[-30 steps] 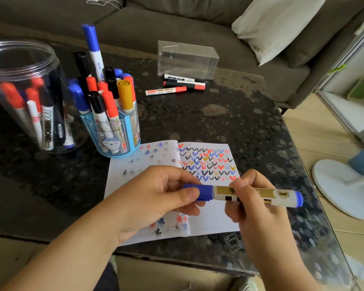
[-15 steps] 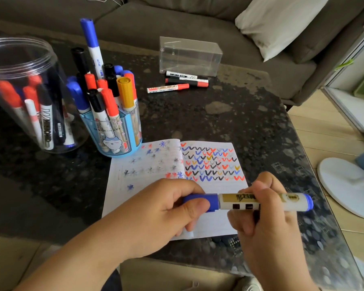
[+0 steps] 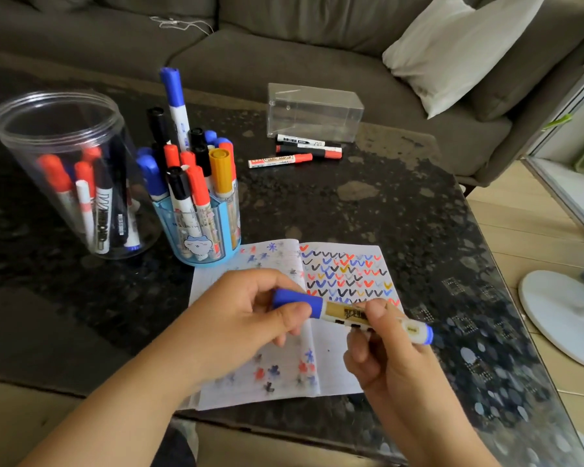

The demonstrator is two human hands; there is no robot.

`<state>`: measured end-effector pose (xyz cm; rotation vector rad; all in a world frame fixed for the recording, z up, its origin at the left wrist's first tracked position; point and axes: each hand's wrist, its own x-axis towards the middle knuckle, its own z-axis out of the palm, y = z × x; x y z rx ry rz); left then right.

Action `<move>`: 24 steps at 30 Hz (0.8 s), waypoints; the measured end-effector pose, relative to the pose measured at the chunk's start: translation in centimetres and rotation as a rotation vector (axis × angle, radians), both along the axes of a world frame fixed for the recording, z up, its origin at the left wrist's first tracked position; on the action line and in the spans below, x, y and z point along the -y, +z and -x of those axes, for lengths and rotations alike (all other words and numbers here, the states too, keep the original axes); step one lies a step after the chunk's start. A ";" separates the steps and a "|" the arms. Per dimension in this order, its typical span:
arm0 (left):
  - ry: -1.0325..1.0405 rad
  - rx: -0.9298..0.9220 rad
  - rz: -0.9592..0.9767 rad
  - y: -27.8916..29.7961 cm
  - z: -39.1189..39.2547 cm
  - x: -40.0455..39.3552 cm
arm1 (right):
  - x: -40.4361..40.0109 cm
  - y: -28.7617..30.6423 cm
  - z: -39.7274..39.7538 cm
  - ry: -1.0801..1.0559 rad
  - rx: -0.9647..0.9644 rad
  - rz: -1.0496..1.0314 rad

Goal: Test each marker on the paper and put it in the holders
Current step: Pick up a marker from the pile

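Observation:
I hold a blue-capped marker (image 3: 344, 313) level above an open notebook (image 3: 338, 352) covered with coloured ticks and stars. My left hand (image 3: 243, 318) pinches the blue cap, and my right hand (image 3: 385, 352) grips the white and gold barrel. The cap is on. A blue holder (image 3: 199, 230) packed with several markers stands left of the notebook. Further left, a clear round jar (image 3: 64, 170) holds several more. Three loose markers (image 3: 294, 153) lie on the table at the back.
A clear plastic box (image 3: 314, 111) lies behind the loose markers. The dark stone table (image 3: 402, 210) ends at the right, with a white fan base (image 3: 560, 315) on the wooden floor beyond. A grey sofa (image 3: 284, 55) with a pillow (image 3: 459, 48) runs along the back.
Both hands with the marker have shifted a little toward me over the notebook, and the marker now tilts slightly down to the right. The cap stays on.

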<state>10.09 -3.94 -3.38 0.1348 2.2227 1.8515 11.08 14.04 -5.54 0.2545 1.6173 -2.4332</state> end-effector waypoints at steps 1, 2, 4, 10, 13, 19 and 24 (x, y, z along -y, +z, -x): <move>0.037 -0.014 -0.063 0.3 0.1 0.4 | 0.2 -0.1 0.0 0.024 -0.019 -0.007; 0.073 -0.027 -0.135 0.4 0.3 0.8 | 0.3 -0.1 0.0 0.037 -0.038 -0.067; 0.148 -0.060 -0.262 0.6 0.5 1.6 | 0.2 -0.2 0.1 0.012 -0.076 -0.331; 0.365 -0.161 -0.337 1.2 0.5 3.4 | 3.3 3.8 1.3 0.177 -0.498 -0.861; 0.417 -0.200 -0.288 1.6 0.2 4.6 | 7.1 5.9 1.8 0.337 -0.679 -0.957; 0.458 -0.257 -0.226 2.8 -1.1 7.3 | 12.2 6.7 2.6 0.372 -0.764 -0.863; 0.764 -0.330 0.008 2.7 -1.1 10.3 | 14.4 10.1 3.9 0.299 -0.853 -0.806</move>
